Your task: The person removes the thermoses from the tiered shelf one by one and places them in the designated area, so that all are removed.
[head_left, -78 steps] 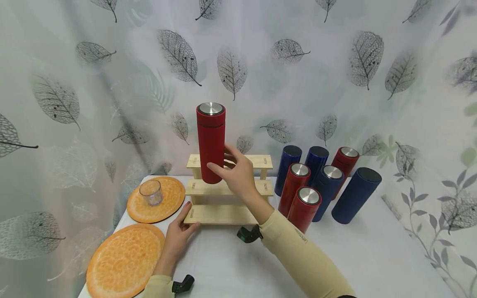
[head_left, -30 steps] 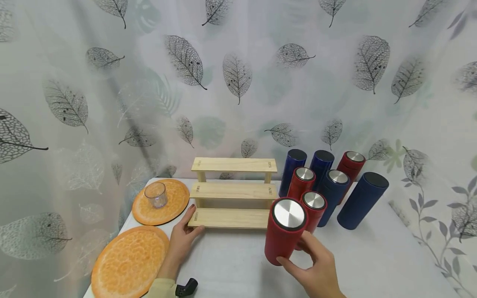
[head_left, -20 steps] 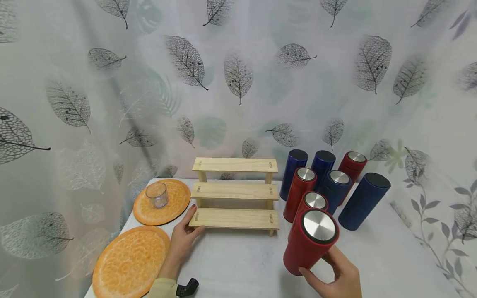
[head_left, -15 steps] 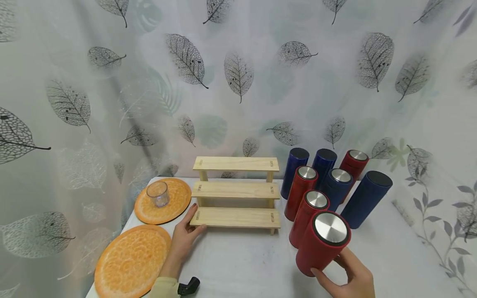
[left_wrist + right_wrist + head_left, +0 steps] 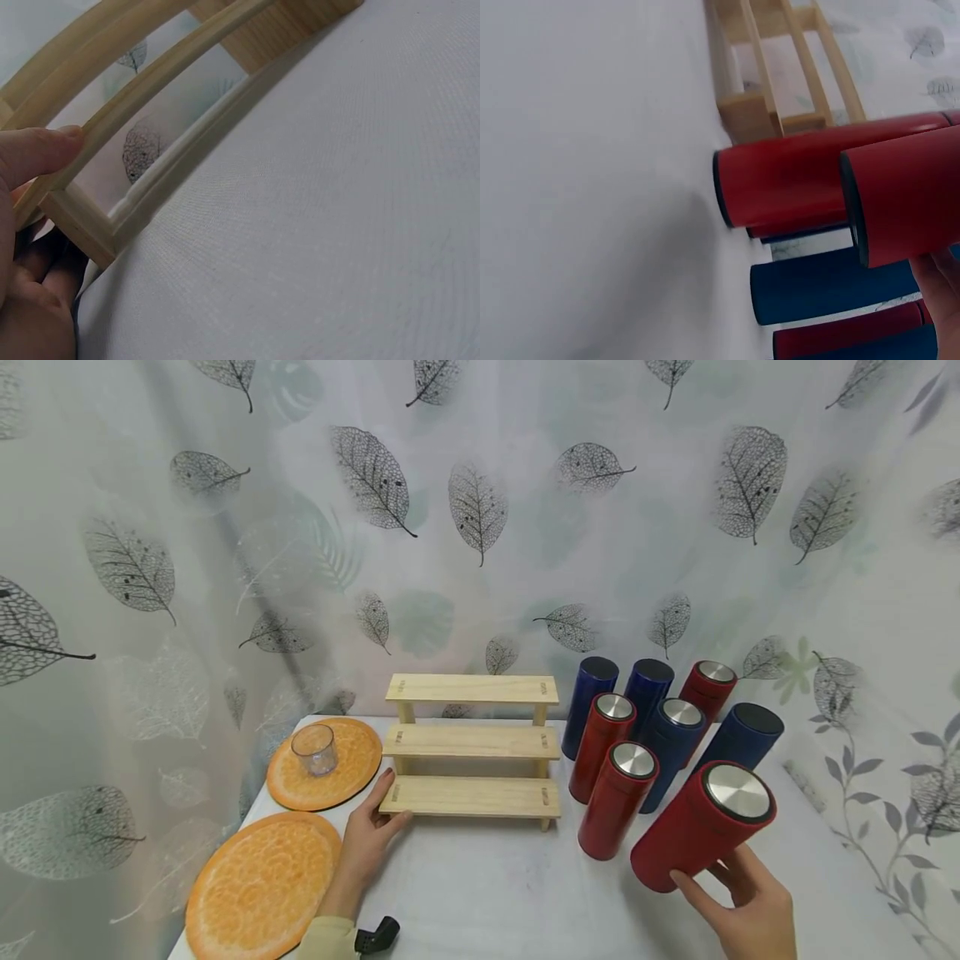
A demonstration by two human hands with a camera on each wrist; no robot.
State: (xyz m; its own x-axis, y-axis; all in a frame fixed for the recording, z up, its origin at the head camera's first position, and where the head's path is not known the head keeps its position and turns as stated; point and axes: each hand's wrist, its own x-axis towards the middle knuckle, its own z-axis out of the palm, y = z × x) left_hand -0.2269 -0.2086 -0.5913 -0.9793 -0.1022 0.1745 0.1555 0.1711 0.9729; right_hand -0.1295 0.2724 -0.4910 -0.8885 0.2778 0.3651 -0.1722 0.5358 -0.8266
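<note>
My right hand (image 5: 746, 906) grips a red thermos (image 5: 693, 827) with a steel-topped lid, low on its body. The thermos leans to the right in the head view; in the right wrist view its dark base hangs off the white table. My left hand (image 5: 363, 843) pinches the left end of the lowest step of a three-step wooden rack (image 5: 472, 797), thumb (image 5: 45, 154) at the front edge and other fingers round the end. The rack's steps hold nothing. Just left of the held thermos stands another red thermos (image 5: 615, 806).
Behind the held thermos stand more red and blue thermoses, among them a blue one (image 5: 675, 735) with a steel lid and a dark-topped one (image 5: 738, 739) partly covered. At left lie two orange round mats (image 5: 262, 885), the farther bearing a clear glass (image 5: 315, 752). A leaf-print curtain (image 5: 480, 585) hangs behind.
My right hand has carried the red thermos from above the rack down and to the right, past the front red thermos. My left hand keeps its hold on the rack.
</note>
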